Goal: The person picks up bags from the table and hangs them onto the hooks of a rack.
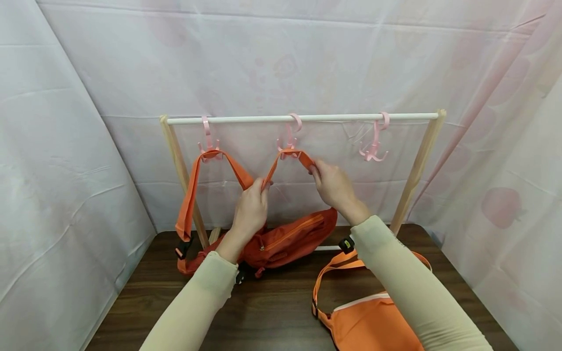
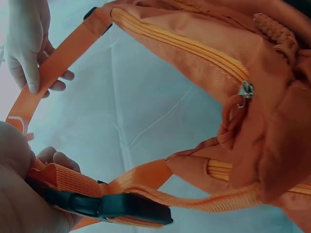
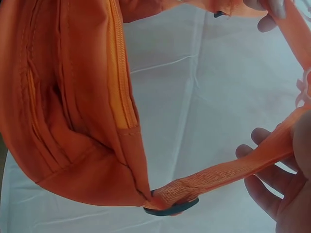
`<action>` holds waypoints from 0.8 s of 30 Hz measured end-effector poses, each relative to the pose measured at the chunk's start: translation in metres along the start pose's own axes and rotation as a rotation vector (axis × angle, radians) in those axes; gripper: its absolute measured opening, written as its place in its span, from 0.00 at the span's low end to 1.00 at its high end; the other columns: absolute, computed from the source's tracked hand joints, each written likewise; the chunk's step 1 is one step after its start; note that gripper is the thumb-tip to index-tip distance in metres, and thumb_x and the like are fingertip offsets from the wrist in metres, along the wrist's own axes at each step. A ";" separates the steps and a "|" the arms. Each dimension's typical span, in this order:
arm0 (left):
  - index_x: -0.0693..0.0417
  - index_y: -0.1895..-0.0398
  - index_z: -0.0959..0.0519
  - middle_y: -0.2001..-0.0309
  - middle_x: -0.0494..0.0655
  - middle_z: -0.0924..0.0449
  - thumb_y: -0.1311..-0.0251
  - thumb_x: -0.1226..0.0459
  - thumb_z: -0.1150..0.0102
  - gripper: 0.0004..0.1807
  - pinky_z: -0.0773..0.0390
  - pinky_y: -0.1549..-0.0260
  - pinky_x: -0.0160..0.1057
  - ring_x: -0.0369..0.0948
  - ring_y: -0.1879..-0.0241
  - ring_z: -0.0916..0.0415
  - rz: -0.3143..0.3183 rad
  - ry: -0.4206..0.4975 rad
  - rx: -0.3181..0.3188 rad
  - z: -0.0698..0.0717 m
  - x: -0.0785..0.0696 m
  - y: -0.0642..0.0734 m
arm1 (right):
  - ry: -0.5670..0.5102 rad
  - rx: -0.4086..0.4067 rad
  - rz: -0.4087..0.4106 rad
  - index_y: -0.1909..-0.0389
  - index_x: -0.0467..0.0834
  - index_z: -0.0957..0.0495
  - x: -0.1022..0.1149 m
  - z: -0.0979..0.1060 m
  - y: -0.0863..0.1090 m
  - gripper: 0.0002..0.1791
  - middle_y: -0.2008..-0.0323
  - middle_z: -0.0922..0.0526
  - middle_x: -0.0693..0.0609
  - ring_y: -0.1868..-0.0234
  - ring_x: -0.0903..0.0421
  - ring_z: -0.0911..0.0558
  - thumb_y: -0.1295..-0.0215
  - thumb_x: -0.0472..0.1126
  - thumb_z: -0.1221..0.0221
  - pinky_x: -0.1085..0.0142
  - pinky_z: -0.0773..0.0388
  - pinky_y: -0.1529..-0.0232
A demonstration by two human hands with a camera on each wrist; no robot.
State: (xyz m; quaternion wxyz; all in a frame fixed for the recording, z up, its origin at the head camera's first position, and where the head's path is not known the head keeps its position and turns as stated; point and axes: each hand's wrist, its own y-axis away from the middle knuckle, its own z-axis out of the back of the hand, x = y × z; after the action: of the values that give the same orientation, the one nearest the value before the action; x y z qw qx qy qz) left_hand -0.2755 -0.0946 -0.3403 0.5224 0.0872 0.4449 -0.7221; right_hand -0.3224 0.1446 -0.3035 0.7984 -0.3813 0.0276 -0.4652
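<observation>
My left hand [image 1: 251,209] grips an orange strap between the left and middle hooks; the left wrist view shows a black buckle [image 2: 131,208] at that hand. With thumb and fingers, my right hand [image 1: 335,185] pinches the strap [image 1: 306,160] just right of the middle pink hook [image 1: 290,134]. The strap arches at that hook's prongs; whether it rests on them I cannot tell. Below hangs a dark orange waist bag [image 1: 291,239] with a zipper. Another strap length [image 1: 189,200] loops over the left pink hook [image 1: 207,129]; the left forearm hides where it joins a bag.
A white rail [image 1: 250,119] on wooden posts [image 1: 414,170] carries the hooks. The right pink hook [image 1: 374,141] bears nothing. A lighter orange bag [image 1: 373,324] lies on the dark wooden table [image 1: 281,312], partly under the right forearm. Pale curtains [image 1: 110,63] surround the table.
</observation>
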 end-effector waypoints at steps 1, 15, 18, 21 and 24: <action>0.52 0.41 0.20 0.75 0.46 0.26 0.14 0.54 0.57 0.18 0.31 0.81 0.45 0.44 0.82 0.33 0.001 0.000 0.001 -0.001 0.001 0.001 | 0.005 0.005 -0.001 0.57 0.42 0.21 -0.001 -0.001 0.000 0.11 0.69 0.17 0.48 0.76 0.49 0.26 0.15 0.42 0.48 0.55 0.28 0.73; 0.55 0.33 0.24 0.69 0.45 0.24 0.16 0.59 0.50 0.17 0.29 0.75 0.47 0.46 0.75 0.31 0.020 0.008 -0.020 -0.005 0.007 0.016 | 0.043 0.061 -0.027 0.59 0.41 0.24 -0.012 -0.014 0.008 0.11 0.72 0.22 0.46 0.74 0.45 0.23 0.15 0.42 0.49 0.50 0.25 0.69; 0.54 0.30 0.26 0.66 0.46 0.24 0.16 0.58 0.49 0.19 0.28 0.74 0.47 0.46 0.74 0.30 0.019 0.002 -0.026 -0.007 0.010 0.020 | 0.063 0.072 -0.032 0.60 0.41 0.26 -0.014 -0.016 0.011 0.11 0.74 0.26 0.47 0.74 0.45 0.24 0.15 0.43 0.49 0.50 0.25 0.70; 0.53 0.28 0.28 0.65 0.47 0.25 0.17 0.58 0.47 0.21 0.28 0.74 0.47 0.46 0.74 0.30 0.021 -0.003 -0.029 -0.008 0.012 0.023 | 0.067 0.082 -0.033 0.59 0.40 0.26 -0.016 -0.018 0.013 0.12 0.74 0.26 0.47 0.74 0.44 0.23 0.15 0.43 0.49 0.49 0.25 0.69; 0.54 0.26 0.30 0.61 0.48 0.23 0.20 0.58 0.43 0.24 0.27 0.72 0.48 0.47 0.72 0.28 0.027 0.002 -0.026 -0.008 0.014 0.027 | 0.055 0.090 -0.031 0.57 0.40 0.26 -0.018 -0.019 0.015 0.12 0.73 0.25 0.46 0.72 0.42 0.22 0.15 0.43 0.50 0.48 0.24 0.67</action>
State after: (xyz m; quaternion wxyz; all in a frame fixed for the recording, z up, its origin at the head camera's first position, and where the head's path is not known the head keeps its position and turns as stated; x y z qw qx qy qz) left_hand -0.2619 -0.0996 -0.3677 0.5325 0.0871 0.4538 -0.7091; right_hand -0.3298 0.1512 -0.3322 0.8063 -0.3326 0.0228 -0.4887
